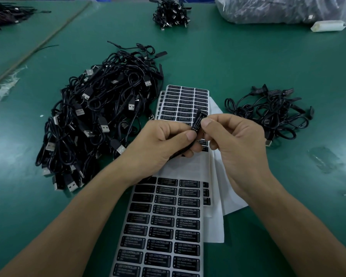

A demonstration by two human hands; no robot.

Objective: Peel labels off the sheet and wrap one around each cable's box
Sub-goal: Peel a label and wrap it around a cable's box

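Both hands meet over the label sheets, holding one small black cable box [197,120] that stands upright with an "LED CONTROLLER" label on it. My left hand [164,144] pinches the box's lower end, and its cable runs back under the palm. My right hand [234,140] pinches the box's side between thumb and forefinger. Below the hands lies a white label sheet [164,232] with rows of black labels. More sheets [180,102] fan out behind the hands.
A large heap of black USB cables [96,120] lies to the left on the green table [248,60]. A smaller cable pile [272,114] sits to the right. Another cable bundle [171,14], a plastic bag of cables [284,9] and a white object [328,26] are at the back.
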